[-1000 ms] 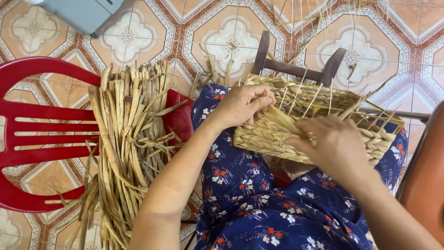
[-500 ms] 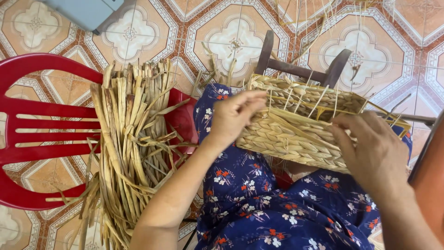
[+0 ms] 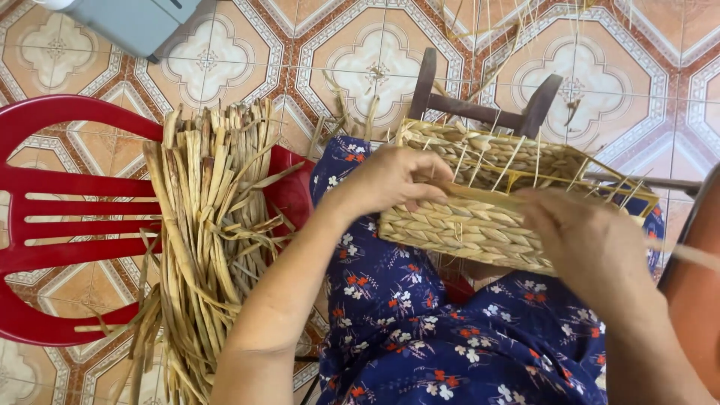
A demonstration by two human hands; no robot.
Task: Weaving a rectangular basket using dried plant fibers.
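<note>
A half-woven straw basket (image 3: 465,225) rests on my lap, over a blue floral cloth (image 3: 420,330). My left hand (image 3: 390,180) grips the basket's left end, thumb on the woven wall. My right hand (image 3: 592,247) is blurred at the basket's right side, fingers closed on a flat straw strand (image 3: 480,193) that runs along the rim. Thin upright stakes (image 3: 517,154) stick up from the rim.
A thick bundle of dried straw strips (image 3: 206,240) lies over a red plastic chair (image 3: 60,217) on my left. A dark wooden frame (image 3: 480,105) stands behind the basket on the patterned tile floor. A grey box (image 3: 127,22) sits at top left.
My right hand has moved right along the basket and pulled a strand across the rim. The left hand stays on the left end. The view has shifted slightly.
</note>
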